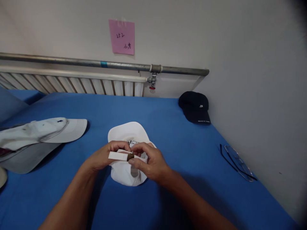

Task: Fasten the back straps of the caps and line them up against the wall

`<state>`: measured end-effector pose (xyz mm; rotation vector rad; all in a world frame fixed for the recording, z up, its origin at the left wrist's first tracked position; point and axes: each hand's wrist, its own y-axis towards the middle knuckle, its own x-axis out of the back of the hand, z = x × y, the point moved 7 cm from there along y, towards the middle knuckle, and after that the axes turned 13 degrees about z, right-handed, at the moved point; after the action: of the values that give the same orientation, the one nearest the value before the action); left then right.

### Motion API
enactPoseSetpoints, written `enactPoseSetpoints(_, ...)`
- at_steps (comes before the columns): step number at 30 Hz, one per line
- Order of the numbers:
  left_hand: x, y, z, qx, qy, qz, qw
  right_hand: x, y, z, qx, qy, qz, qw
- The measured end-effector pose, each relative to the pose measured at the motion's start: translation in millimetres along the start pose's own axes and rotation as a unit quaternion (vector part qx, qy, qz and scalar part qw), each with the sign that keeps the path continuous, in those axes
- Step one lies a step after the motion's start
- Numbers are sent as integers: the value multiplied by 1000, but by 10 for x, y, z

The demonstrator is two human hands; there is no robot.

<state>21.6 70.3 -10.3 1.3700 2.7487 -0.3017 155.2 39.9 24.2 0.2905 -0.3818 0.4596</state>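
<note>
A white cap (127, 174) rests on the blue cloth surface (158, 198), its brim pointing away from me and its back strap (117, 156) toward me. The strap has a dark brass-coloured buckle (130, 157) near its middle. My left hand (103, 155) is closed on the strap from the left, its fingers partly behind it. From the right, my right hand (151, 161) pinches the strap beside the buckle between thumb and fingers. Some dark lettering shows inside the cap.
Pale and grey caps (35, 132) lie stacked at the left. A black cap (195, 107) sits at the back right, against the wall. Glasses (237, 163) lie near the right edge. Behind the surface are a radiator (96, 85) and a metal pipe (79, 62).
</note>
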Motion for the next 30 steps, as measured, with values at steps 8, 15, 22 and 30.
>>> enactPoseSetpoints(8, 6, -57, 40, 24, -31, -3, 999, -37, -26, 80, 70, -87, 19, 994)
enactPoseSetpoints(15, -50, -74, -28, 27, 17, 26, 999, -75, -30, 88, 80, -152, 22, 985)
enactPoseSetpoints(22, -153, -60, -198, 19, 164, 49, 985, -74, -16, 20, 67, -168, 15, 983)
enactPoseSetpoints(30, -162, -95, -320, 1, 275, 11, 961, -18, 0, -108, 10, -119, 20, 993)
